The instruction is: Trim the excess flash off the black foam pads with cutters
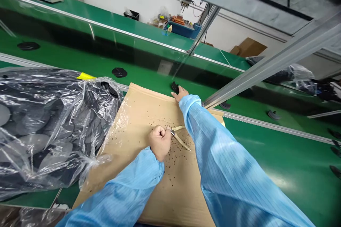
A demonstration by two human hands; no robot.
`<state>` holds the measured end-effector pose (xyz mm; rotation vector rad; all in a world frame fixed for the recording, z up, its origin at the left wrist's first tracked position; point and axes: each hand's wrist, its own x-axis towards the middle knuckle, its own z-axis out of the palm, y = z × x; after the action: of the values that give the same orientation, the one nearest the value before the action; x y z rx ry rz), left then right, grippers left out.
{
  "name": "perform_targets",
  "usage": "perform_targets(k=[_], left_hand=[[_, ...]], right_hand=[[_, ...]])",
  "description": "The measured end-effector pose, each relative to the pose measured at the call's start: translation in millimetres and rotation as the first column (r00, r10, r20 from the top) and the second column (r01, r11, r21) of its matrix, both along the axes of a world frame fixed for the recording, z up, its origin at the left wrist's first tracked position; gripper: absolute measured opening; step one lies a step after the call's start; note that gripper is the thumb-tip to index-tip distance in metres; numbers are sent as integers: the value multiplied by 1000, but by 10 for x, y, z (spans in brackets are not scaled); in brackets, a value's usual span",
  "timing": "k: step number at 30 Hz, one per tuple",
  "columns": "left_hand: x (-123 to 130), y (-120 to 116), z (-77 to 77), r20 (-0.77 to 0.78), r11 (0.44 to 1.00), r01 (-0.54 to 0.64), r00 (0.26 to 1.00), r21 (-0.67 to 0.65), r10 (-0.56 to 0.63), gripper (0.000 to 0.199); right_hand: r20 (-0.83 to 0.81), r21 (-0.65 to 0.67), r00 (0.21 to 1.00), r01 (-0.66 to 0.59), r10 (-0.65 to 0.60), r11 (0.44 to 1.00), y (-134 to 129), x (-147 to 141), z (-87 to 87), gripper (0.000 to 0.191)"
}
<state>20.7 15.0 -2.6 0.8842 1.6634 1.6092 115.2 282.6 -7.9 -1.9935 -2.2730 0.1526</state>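
Smooth tan cardboard is lying across the middle of the bench, its surface (pixel 176 191) carrying scattered tiny dark specks. Toward nine o'clock, a crinkled, glossy clear plastic bag (pixel 61 131) is holding flat, rounded dark-grey pieces, and a yellow strip (pixel 85 76) is showing at its upper edge. A smooth green belt (pixel 149 71) is running beyond the cardboard, bearing a round black piece (pixel 119 72) toward ten o'clock and a ridged, curved piece (pixel 273 115) toward three. A straight metal post (pixel 247 71) is slanting up toward two o'clock.

The right hand (pixel 181 93) is reaching out near twelve o'clock, its sleeved arm stretching from five, and its thumb and fingers are pinching a black curved part (pixel 174 87) at the belt's near edge. The left hand (pixel 160 142) is clenching into a fist over the cardboard, the forearm coming from seven o'clock. Cream-handled pliers (pixel 180 139) are lying at its three o'clock side, handles spreading, the metal head meeting the fist; whether the fingers are gripping it, I cannot tell.
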Motion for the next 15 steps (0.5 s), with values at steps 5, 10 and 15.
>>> perform_targets(k=[5,10,15], left_hand=[[6,8,-12,19,1000,6,1000,17,-7,42],[28,8,-41,16,1000,14,1000,10,-14,42],[24,42,-18,20,1000,0,1000,10,0,41]], right_hand=[[-23,92,999,26,-24,995,-103,-30,-13,35],[-51,96,997,63,-58,993,-147,-93,56,46],[-110,27,962,256,-252,966,-45,-318,98,63]])
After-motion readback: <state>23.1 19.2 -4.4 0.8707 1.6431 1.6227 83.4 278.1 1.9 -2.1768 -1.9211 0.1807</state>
